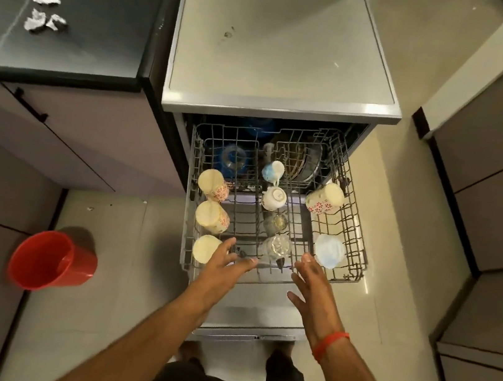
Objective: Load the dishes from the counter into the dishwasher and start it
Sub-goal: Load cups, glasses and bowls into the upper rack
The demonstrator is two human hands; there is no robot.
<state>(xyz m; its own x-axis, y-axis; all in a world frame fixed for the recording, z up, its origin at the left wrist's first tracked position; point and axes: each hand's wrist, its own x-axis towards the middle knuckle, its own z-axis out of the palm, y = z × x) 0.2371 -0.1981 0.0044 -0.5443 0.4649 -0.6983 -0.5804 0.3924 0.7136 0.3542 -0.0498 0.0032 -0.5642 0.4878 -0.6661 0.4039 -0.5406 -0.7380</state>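
Pale floor tiles surround a freestanding dishwasher seen from above, with a dark counter to its left holding only crumpled foil scraps. Its upper rack is pulled out over the lowered door and carries upturned cream mugs down the left side, small cups and a clear glass in the middle, and a pale bowl at the right. Both hands reach toward the rack's front edge: the left hand and right hand have straight, spread fingers and hold nothing. Loading looks finished, so the likely step is sliding the rack in; that calls for an even push from both palms against the front rail. Room is tight: a red bucket stands on the floor to the left, cabinets close in on the right, and the person's feet are near the door's lip.
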